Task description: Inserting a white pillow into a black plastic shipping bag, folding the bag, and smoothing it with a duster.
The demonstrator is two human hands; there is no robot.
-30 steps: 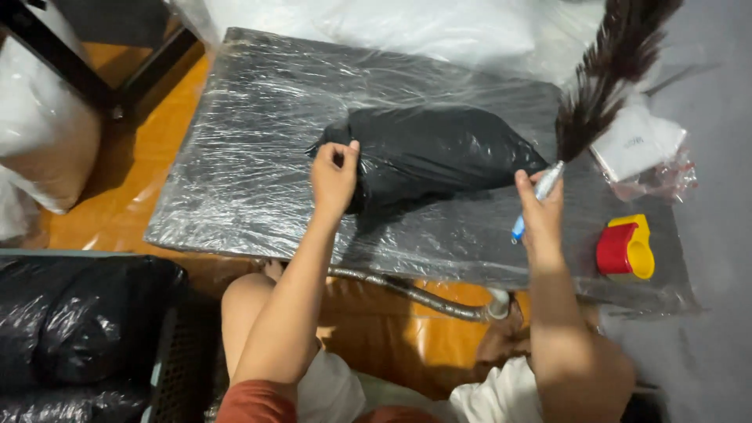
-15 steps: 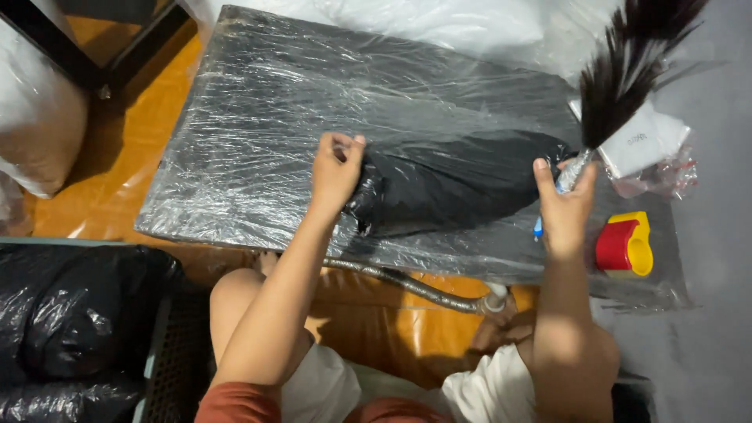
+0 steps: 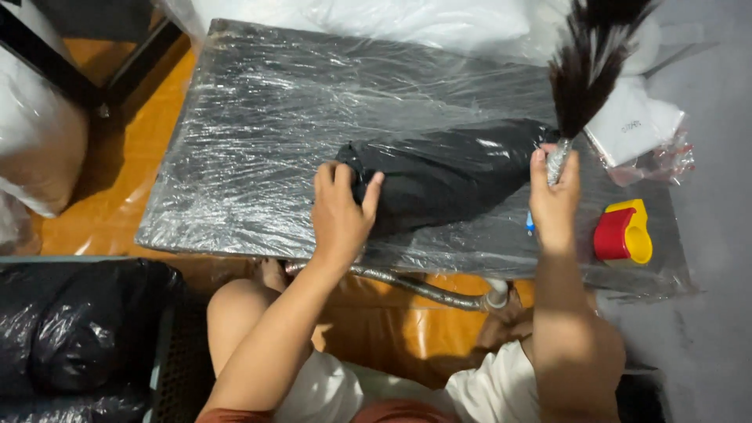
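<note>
2 hands at work over a low table (image 3: 235,157) wrapped in clear plastic film. Left hand (image 3: 341,215) lies palm-down on the near end of a black bundle (image 3: 446,172), thumb and fingers curled over its rounded tip; grip closed on the bundle, pinning it to the table. Right hand (image 3: 554,196) is raised upright just past the bundle's far end, fist wrapped around the foil-covered stem of a dark feather brush (image 3: 591,66), the plume fanning up and away above the knuckles.

Judgement on doing this step well: the left hand should keep steady downward pressure so the bundle does not slide on the slick film, while the right keeps the brush stem firmly pinched low, near the foil, for control of the tip. Loose film under the bundle could bunch up; slow, short strokes would suit.

Pose: left forearm runs straight out from the knee, wrist flat. Right forearm is near vertical in the head view, wrist cocked slightly inward toward the bundle.

Beyond the right hand, to its outer side, sit 1 red-and-yellow tool (image 3: 623,233) and 1 white packet in a clear bag (image 3: 638,125). A black bag (image 3: 70,337) rests well off behind the left elbow.
</note>
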